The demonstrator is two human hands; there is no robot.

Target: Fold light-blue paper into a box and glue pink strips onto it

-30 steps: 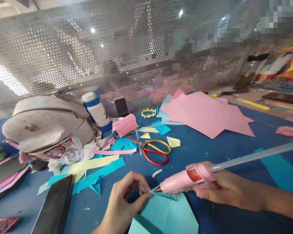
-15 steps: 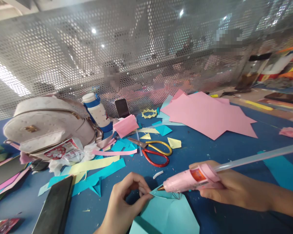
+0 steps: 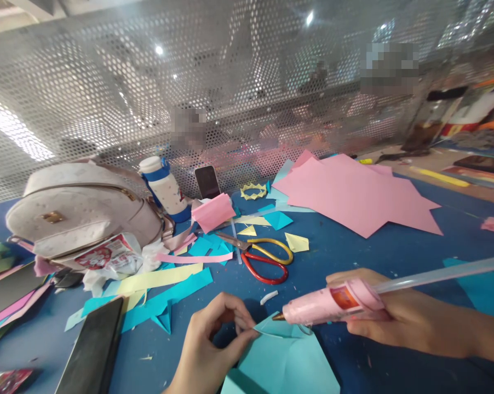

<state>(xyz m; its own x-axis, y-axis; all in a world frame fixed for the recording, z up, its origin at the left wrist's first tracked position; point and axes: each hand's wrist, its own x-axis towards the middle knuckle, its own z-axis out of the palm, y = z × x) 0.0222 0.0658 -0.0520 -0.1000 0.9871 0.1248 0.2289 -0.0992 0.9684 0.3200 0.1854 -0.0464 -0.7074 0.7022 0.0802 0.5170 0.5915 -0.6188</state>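
**Q:** Step in hand?
**A:** Gluing, by my judgement. My left hand (image 3: 212,345) pinches the folded corner of the teal paper (image 3: 283,361), at 6 o'clock on the table (image 3: 354,257). My right hand (image 3: 395,320) grips the pink glue gun (image 3: 333,303), with the nozzle just beside that corner.

**Q:** Next move, clearance?
**A:** It calls for precise nozzle placement. The scissors (image 3: 263,257) lie near at 12 o'clock.

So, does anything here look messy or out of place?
Yes: cut paper scraps lie strewn between the bag and the open scissors. The left hand pinches the teal sheet; the right hand holds the glue gun.
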